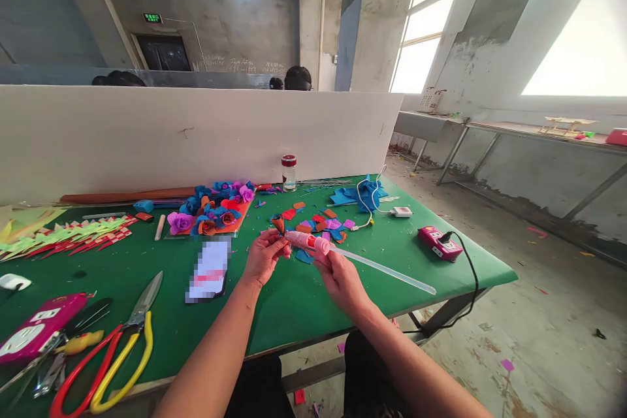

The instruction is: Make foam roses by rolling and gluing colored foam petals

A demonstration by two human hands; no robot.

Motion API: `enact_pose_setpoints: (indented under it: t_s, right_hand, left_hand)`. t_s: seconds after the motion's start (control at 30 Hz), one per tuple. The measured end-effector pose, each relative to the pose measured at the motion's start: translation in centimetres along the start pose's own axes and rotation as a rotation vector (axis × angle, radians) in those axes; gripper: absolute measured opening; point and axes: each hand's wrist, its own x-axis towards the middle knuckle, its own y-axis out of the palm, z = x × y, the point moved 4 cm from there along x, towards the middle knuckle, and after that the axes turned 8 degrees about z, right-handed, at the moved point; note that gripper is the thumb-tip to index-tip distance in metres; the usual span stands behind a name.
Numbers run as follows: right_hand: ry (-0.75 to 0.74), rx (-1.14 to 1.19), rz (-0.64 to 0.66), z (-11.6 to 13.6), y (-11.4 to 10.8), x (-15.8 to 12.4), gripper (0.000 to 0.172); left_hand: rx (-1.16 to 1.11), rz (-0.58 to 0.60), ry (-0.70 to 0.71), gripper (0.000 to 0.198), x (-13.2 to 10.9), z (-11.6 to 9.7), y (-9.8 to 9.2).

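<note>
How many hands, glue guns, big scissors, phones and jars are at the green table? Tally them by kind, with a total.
Hands: 2
Glue gun: 1
Big scissors: 1
Phone: 1
Jar: 1
Total: 6

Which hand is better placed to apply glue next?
Probably the right hand: it grips the pink glue gun, whose front points toward the left hand, which pinches an orange petal piece.

Bare forearms (221, 339), bare fingers (269, 244), black legwear (264, 388) (only partly in view)
</note>
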Motion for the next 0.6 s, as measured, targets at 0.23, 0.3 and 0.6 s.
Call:
enact_pose_setpoints:
  t_s: [0.23,0.3,0.6]
  right_hand:
    - [0.0,0.003,0.01,0.08,-0.03,0.11,0.021]
    - [0.009,-0.001,0.014,0.05,-0.03,0.12,0.021]
    - [0.006,-0.015,0.013,-0.03,-0.12,-0.12,0.022]
  left_hand:
    - [0.005,0.012,0.003,0.031,0.09,0.09,-0.1]
    - [-0.001,0.007,0.003,0.032,0.09,0.09,-0.09]
    - [0.009,0.014,0.002,0.03,0.09,0.25,-0.16]
